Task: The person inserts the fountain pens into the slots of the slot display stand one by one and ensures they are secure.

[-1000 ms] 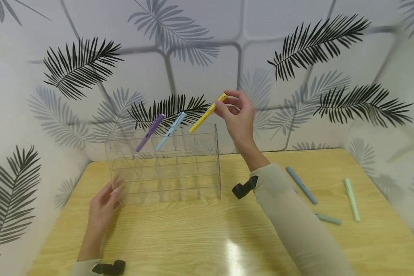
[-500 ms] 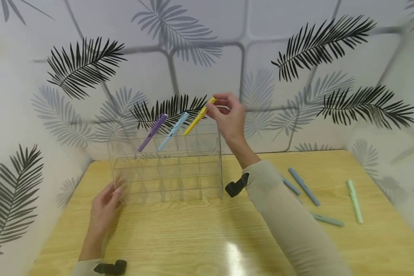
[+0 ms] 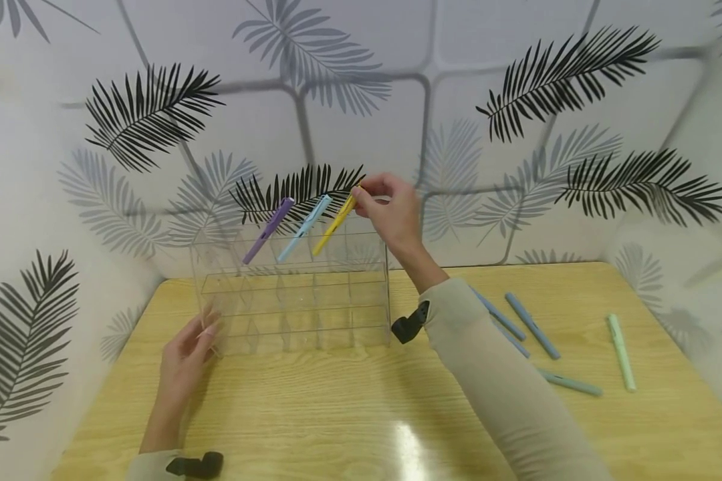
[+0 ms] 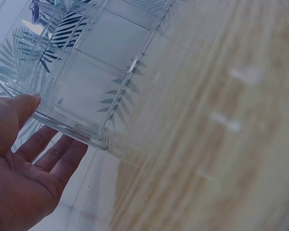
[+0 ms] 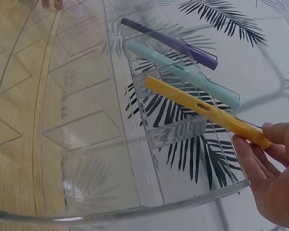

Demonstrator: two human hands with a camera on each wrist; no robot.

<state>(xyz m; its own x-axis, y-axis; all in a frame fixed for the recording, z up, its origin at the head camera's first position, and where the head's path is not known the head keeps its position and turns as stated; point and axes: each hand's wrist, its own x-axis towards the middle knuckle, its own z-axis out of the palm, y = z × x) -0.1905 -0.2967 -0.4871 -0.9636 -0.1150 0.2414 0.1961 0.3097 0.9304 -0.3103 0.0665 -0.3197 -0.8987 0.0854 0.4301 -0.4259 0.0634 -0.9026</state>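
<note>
A clear plastic rack (image 3: 295, 310) with rows of compartments stands upright on the table. My left hand (image 3: 183, 351) holds its left side wall, with thumb and fingers at the edge in the left wrist view. My right hand (image 3: 391, 207) pinches the upper end of a yellow pen (image 3: 337, 220). The lower end of the yellow pen is in a top-row compartment, and the pen leans like its neighbours. A light blue pen (image 3: 304, 228) and a purple pen (image 3: 268, 230) lean in the top row to its left. In the right wrist view the yellow pen (image 5: 197, 106) shows its clip near my fingers.
On the wooden table (image 3: 337, 414), to the right, lie several blue pens (image 3: 532, 325), a grey-green pen (image 3: 570, 383) and a light green pen (image 3: 622, 353). My right forearm partly covers some. A leaf-patterned wall (image 3: 361, 120) rises behind the rack.
My right hand has moved left and down with the yellow pen, whose lower end has gone into the top row beside the light blue pen. The left hand stays on the rack.
</note>
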